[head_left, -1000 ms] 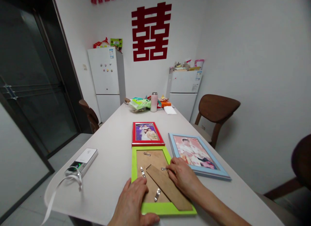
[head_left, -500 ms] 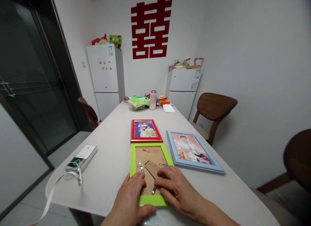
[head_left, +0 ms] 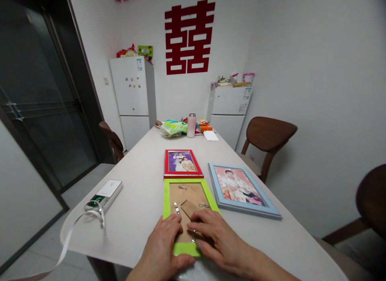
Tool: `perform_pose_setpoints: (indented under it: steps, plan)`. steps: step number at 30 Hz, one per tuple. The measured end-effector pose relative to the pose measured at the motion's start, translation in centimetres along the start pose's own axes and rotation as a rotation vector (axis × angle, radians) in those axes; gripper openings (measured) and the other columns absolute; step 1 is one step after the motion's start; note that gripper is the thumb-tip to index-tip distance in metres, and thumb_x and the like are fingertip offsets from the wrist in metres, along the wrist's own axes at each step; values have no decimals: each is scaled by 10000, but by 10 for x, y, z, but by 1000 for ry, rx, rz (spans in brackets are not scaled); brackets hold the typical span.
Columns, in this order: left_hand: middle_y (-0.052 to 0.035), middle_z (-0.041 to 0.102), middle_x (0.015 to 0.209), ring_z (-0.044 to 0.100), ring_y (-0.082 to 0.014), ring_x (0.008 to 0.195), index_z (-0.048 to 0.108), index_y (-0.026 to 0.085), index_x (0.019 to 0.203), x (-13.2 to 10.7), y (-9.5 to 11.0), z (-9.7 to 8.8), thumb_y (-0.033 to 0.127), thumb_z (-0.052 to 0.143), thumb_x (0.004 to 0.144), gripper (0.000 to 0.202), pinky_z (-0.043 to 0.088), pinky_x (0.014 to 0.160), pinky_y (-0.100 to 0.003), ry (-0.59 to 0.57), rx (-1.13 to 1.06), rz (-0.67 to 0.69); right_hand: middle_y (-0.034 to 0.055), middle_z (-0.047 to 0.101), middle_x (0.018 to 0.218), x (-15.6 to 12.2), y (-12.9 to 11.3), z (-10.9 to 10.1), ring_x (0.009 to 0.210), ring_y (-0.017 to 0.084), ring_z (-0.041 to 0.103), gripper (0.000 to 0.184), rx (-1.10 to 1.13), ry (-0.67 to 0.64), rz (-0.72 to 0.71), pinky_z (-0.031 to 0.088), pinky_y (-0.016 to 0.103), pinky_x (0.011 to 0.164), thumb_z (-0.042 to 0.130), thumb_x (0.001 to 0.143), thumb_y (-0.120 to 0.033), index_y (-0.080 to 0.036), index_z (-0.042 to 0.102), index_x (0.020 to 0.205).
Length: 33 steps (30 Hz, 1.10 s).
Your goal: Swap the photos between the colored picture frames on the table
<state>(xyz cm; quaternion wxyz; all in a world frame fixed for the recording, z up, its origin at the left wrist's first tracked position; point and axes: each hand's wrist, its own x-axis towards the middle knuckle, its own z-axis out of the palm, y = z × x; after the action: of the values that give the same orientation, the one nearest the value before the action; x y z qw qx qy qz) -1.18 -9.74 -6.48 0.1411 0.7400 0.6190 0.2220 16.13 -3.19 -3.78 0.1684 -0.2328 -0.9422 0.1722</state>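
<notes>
A lime-green photo frame [head_left: 167, 198] lies face down on the table, its brown backing board [head_left: 177, 188] uppermost. Metal turn clips, such as the left one [head_left: 177, 208], are fixed around the board, and a brown stand leg [head_left: 187, 207] lies across its middle. My left hand [head_left: 164, 244] grips the frame's lower left corner, fingers over the left side and thumb along the bottom edge. Curled over the lower right part, my right hand [head_left: 215, 236] has its fingers and thumb at the bottom metal clip [head_left: 193, 240], which they partly hide.
A red photo frame [head_left: 199, 176] touches the green frame's far edge. To the right lies a light-blue photo frame [head_left: 215, 190]. On the left is a power bank [head_left: 110, 188] with a white strap [head_left: 70, 232]. A pink bottle [head_left: 191, 126] and snack bags [head_left: 173, 128] stand farther back.
My right hand's fingers have shifted slightly left and closed in over the bottom clip, covering more of it. The left hand keeps its place on the frame. The view has shifted a little.
</notes>
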Motion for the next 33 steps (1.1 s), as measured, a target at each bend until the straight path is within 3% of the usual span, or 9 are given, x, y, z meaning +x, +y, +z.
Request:
perform_pose_setpoints:
  steps: [5,10,20,33]
  plan:
    - [-149,497,1178,422,-273,1106,548,124,954,-1,-4,2,357,698,537,501,288,958,-452,5,-21,14,47,501,903,31,6,5,866,176,404,205,-70,60,85,313,322,775,384,759,-156,-190,558,862]
    - [-160,525,1138,447,-275,1079,562,111,902,-1,-6,2,409,678,562,466,303,954,-431,24,-59,43,44,496,898,50,8,10,876,181,395,203,-157,-11,95,295,317,756,391,764,-169,-208,572,847]
    - [-88,562,1068,487,-245,1011,564,168,822,-1,-3,0,310,717,505,379,360,906,-378,94,-163,28,74,495,938,54,10,22,865,204,403,206,-399,-120,-7,261,352,747,375,809,-238,-200,520,950]
    - [-75,543,1108,459,-232,1044,568,171,849,-1,-5,3,273,744,471,430,349,914,-345,73,-152,9,48,535,878,58,12,24,850,193,428,158,-327,-85,-5,287,319,709,408,797,-260,-216,546,861]
